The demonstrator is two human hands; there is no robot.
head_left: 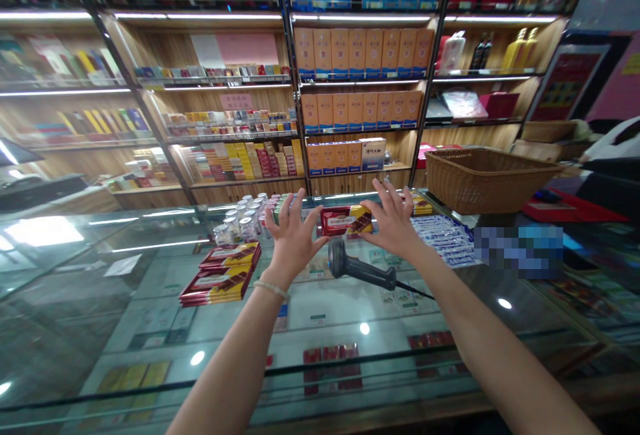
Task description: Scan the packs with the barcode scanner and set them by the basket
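Note:
A red-and-yellow chocolate packet (pixel 345 220) is held upright over the far part of the glass counter, its printed front facing me. My left hand (pixel 291 238) pinches its left end between thumb and index finger, other fingers spread upward. At the right end, thumb and index finger of my right hand (pixel 393 222) grip it the same way. Just below the packet lies a dark grey barcode scanner (pixel 363 267), its head towards my left hand and its cable running right. Two stacks of similar chocolate packets (pixel 220 275) lie left of my left wrist.
Small clear-lidded jars (pixel 245 218) stand behind my left hand. Blue-and-white sticks (pixel 443 240) lie in rows right of my right hand, below a wicker basket (pixel 493 178). The glass counter (pixel 320 318) has goods beneath it; shelves with orange boxes (pixel 363 52) rise behind.

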